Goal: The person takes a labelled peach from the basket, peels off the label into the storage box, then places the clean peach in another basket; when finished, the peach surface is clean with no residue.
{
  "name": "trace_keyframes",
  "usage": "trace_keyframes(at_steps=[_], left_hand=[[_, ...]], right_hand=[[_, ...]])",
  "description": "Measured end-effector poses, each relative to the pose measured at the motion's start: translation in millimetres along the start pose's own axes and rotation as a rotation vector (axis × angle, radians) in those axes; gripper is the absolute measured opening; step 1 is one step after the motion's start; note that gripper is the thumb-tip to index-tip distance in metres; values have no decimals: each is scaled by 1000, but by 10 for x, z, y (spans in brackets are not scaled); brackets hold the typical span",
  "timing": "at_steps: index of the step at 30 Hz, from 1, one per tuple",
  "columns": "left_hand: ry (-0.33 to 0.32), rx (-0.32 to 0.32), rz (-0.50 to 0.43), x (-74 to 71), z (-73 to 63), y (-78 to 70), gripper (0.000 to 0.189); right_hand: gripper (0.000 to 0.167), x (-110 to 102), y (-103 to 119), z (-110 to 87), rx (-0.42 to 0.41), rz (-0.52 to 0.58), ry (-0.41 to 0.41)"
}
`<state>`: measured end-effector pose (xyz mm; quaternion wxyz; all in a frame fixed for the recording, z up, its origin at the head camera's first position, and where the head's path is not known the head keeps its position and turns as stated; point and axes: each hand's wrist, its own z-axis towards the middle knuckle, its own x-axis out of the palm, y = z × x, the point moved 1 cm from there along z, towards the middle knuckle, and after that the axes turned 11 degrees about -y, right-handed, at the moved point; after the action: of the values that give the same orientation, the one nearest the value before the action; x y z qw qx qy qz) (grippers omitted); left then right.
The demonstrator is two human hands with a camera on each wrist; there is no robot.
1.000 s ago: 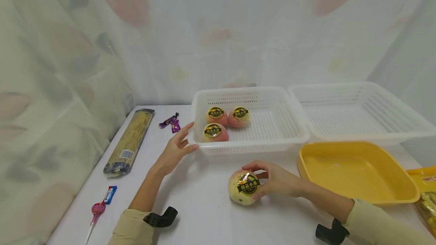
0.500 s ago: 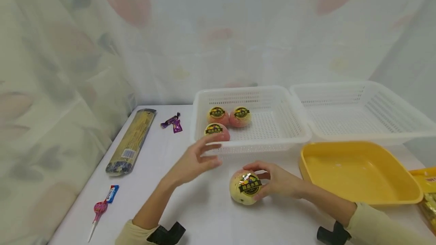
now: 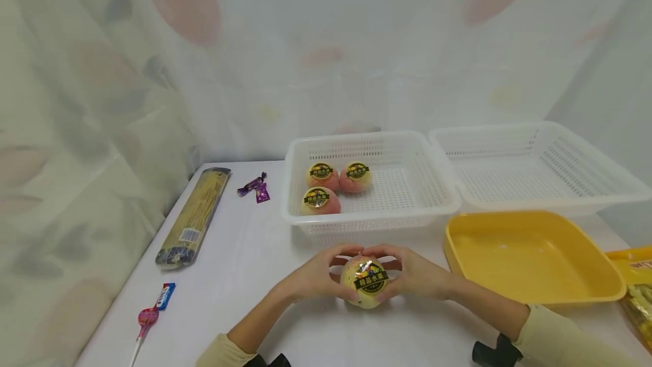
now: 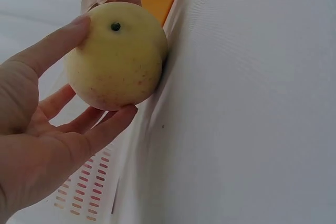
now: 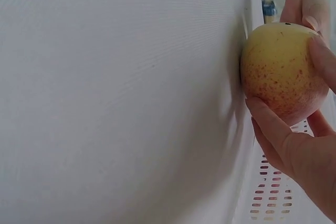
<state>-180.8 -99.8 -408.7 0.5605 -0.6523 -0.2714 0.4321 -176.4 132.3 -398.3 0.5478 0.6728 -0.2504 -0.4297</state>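
Observation:
A yellow peach [image 3: 367, 296] with a pinkish blush and a black-and-gold label sits on the white tabletop between both hands. My left hand [image 3: 318, 276] holds its left side, thumb in front and fingers behind. On the other side my right hand [image 3: 423, 277] grips it the same way. From the left wrist, a dark spot shows on the peach [image 4: 118, 59], near the thumb. The right wrist view shows reddish speckles on the peach [image 5: 281, 72]. Behind the hands, three labelled peaches [image 3: 322, 201] lie in the left part of a white basket [image 3: 377, 221].
A second white basket [image 3: 552, 206] stands at back right, with a yellow tray [image 3: 535, 293] before it. A yellow packet [image 3: 639, 276] lies at the right edge. On the left are a pack of noodle-like sticks [image 3: 196, 214], purple-wrapped candies [image 3: 257, 187] and a lollipop [image 3: 148, 317].
My left hand has left the white basket's front-left corner, moved right and toward me, and taken hold of the peach. My right hand has stayed on the peach.

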Motion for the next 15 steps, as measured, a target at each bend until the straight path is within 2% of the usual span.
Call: trace_keyframes(at_steps=[7,11,15], left_hand=[[-13,-14,-9,20,-6,24,71],[0,-13,-4,15,2,11,66],[1,-14,9,12,10,1,64]], right_hand=[[80,-127,22,-52,56,-61,-18],[71,-219,71,-78,117,42,-112],[53,-238,111,-73,242,190,-172]])
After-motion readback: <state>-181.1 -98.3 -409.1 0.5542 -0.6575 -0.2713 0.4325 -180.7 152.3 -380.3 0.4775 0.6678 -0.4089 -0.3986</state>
